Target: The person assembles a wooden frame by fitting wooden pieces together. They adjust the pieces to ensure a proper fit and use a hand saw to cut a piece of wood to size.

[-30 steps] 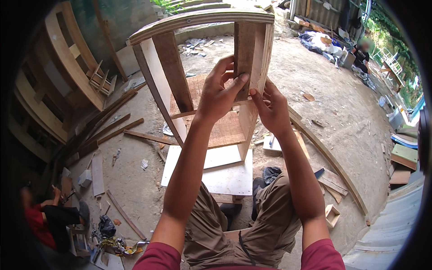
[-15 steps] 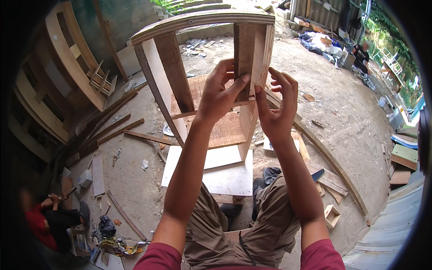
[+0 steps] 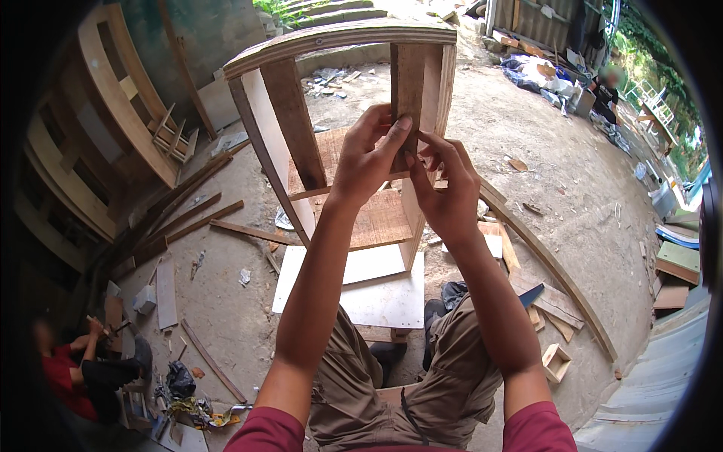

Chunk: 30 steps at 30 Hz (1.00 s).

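Pinching the dark slat (image 3: 407, 79) between thumb and fingers, the left hand (image 3: 367, 157) adjoins the loosely curled right hand (image 3: 447, 184), whose hold is unclear

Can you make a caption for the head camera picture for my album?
Left hand grips an upright wooden slat in an open wooden frame, right hand close beside it.

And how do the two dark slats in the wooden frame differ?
The left slat is untouched, while the left hand holds the right slat. The left slat slants in view; the right slat looks nearly upright. Both are dark brown wood below the top bar.
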### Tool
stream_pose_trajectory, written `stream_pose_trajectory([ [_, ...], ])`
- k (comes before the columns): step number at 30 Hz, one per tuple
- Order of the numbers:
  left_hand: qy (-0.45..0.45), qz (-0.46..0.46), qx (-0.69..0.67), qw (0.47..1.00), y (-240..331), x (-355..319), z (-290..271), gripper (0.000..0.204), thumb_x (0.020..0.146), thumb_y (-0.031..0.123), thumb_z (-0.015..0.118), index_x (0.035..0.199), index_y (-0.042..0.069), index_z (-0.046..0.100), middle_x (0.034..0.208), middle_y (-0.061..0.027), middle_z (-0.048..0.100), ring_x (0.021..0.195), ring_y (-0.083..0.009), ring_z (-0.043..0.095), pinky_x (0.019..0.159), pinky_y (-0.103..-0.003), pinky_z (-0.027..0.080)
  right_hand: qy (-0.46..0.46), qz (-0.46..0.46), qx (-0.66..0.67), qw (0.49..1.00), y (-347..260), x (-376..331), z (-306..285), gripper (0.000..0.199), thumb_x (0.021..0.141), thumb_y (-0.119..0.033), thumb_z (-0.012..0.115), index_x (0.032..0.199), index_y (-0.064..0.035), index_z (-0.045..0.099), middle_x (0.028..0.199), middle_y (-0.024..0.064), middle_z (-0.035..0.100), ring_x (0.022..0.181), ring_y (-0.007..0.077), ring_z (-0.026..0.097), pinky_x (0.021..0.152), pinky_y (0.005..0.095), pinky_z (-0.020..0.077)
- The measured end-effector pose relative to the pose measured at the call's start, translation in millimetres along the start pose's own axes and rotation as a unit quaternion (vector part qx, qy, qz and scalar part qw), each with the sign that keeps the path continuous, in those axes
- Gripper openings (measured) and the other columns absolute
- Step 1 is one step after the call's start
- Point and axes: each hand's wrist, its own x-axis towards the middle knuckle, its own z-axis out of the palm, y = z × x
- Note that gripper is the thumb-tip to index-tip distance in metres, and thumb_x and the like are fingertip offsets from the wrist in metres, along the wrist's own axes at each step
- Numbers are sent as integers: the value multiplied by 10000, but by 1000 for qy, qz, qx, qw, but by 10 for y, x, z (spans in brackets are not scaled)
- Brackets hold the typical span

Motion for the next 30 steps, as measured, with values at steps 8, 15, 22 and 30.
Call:
stream_pose_trajectory([
  [8, 15, 27, -3, 1000, -51, 3, 19, 350, 1030, 238, 639, 1273, -8, 583, 1090, -99, 703, 916, -105, 683, 724, -257, 592, 52, -11, -3, 999, 80, 2, -40, 318, 897, -34, 732, 1210, -70, 682, 866, 59, 653, 739, 141, 608, 651, 296, 473],
  [15, 18, 34, 12, 999, -60, 24, 19, 344, 1029, 228, 641, 1274, -8, 592, 1065, -89, 716, 916, -102, 682, 765, -256, 575, 27, -14, -16, 999, 99, -2, -52, 298, 885, -32, 734, 1179, -38, 691, 761, 65, 662, 621, 137, 611, 573, 289, 487],
  [22, 26, 41, 32, 998, -49, 8, 5, 379, 985, 243, 708, 1257, -12, 640, 1074, -96, 722, 871, -103, 689, 702, -241, 573, -59, 93, 7, 994, 10, 0, -51, 413, 901, -180, 775, 1260, -6, 668, 690, 81, 697, 541, 137, 636, 516, 295, 488],
  [30, 21, 37, 55, 998, -20, -12, -9, 417, 964, 238, 729, 1284, -16, 647, 1161, -116, 685, 916, -136, 695, 552, -220, 594, -71, 112, 47, 990, 34, -41, -10, 482, 866, -202, 812, 1267, 13, 653, 721, 100, 715, 571, 160, 672, 546, 297, 518],
])
